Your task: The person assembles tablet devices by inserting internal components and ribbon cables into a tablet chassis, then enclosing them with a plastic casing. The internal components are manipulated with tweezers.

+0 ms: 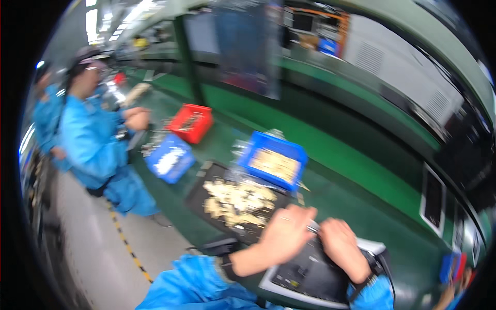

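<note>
My left hand and my right hand are close together above a black mat with a pale border. Both have bent, closed fingers. A small shiny piece shows between the fingertips, too blurred to name. Small dark bits lie on the mat below my wrists. Just left of my left hand is a black tray heaped with small cream-coloured pieces. Behind it stands a blue bin holding more pale pieces.
Farther left on the green bench are a red bin and another blue bin with white pieces. Co-workers in blue smocks sit at the left. Another person's hand shows at lower right. A green post rises behind.
</note>
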Motion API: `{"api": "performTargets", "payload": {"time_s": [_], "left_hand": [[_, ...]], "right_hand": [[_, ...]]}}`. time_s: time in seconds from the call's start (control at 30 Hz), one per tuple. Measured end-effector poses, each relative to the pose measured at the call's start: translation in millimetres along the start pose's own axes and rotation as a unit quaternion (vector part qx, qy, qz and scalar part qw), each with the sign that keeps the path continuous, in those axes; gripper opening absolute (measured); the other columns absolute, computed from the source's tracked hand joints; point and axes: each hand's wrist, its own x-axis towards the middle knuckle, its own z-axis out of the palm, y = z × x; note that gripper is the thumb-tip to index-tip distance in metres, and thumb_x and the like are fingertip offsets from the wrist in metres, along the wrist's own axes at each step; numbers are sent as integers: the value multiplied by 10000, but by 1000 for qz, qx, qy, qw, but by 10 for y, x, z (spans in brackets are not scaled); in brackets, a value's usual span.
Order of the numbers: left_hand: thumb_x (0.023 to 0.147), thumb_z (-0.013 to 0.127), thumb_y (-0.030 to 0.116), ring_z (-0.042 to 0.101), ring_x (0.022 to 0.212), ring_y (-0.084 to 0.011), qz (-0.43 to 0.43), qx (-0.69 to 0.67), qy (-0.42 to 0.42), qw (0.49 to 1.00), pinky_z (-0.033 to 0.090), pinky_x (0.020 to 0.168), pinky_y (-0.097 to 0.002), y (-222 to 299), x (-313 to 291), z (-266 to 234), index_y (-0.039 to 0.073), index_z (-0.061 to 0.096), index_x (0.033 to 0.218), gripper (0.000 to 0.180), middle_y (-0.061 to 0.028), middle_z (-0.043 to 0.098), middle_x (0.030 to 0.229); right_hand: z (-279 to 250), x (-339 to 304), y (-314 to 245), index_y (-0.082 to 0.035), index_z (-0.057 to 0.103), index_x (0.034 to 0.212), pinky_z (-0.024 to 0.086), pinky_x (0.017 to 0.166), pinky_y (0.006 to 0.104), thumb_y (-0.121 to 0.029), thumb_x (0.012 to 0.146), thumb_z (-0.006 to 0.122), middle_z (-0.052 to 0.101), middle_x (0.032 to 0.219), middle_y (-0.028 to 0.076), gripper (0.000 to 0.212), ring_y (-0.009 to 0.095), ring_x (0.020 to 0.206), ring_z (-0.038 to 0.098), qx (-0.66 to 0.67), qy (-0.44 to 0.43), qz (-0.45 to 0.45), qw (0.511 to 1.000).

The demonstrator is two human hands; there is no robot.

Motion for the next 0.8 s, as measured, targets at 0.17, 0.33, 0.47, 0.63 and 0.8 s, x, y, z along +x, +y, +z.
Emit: {"api": "performTargets", "payload": {"time_s": [0.17, 0.33, 0.47, 0.63, 0.8], "left_hand": [[895, 594, 127, 626, 808, -280, 46, -216, 48, 974, 508, 677, -412, 173, -89, -142, 43, 554, 1011, 149, -102, 571, 847], [798, 682, 6, 643, 707, -233, 151, -165, 225, 948, 512, 508, -301, 202, -35, -784, 5, 599, 1002, 220, -110, 633, 875], [805, 663, -42, 644, 712, -254, 130, -114, 310, 935, 539, 575, -313, 49, 240, -785, -24, 578, 1004, 216, -123, 623, 890], [859, 636, 5, 644, 804, -289, 98, -157, 333, 925, 541, 653, -322, -3, 354, -693, -45, 554, 1082, 243, -169, 610, 980], [865, 649, 118, 570, 991, -312, 129, -82, 372, 916, 502, 822, -365, 3, 320, -389, -6, 476, 1239, 431, -171, 526, 1148]], "right_hand": [[-699, -228, -277, -47, 589, 1008, 528, 616, 344, -92, 708, 750, 649, 962, 134, 343, 283, 735, 662, 125, 69, 100, 985], [-1266, -993, 901, 64, 592, 1069, 531, 738, 303, -264, 614, 864, 686, 1017, 186, 623, 189, 845, 675, 545, -156, 167, 807], [-814, -1367, 614, -13, 598, 1105, 505, 812, 370, -146, 891, 607, 657, 1031, 138, 252, 295, 903, 642, 386, 161, 125, 900], [-352, -1014, 925, 24, 564, 1047, 424, 757, 232, -251, 903, 654, 589, 937, 31, 323, 86, 828, 534, 413, 322, 270, 808], [-818, -127, 1641, -79, 540, 908, 250, 585, 226, -239, 980, 551, 382, 739, -100, 176, 14, 669, 315, 416, 415, 259, 766]]}}
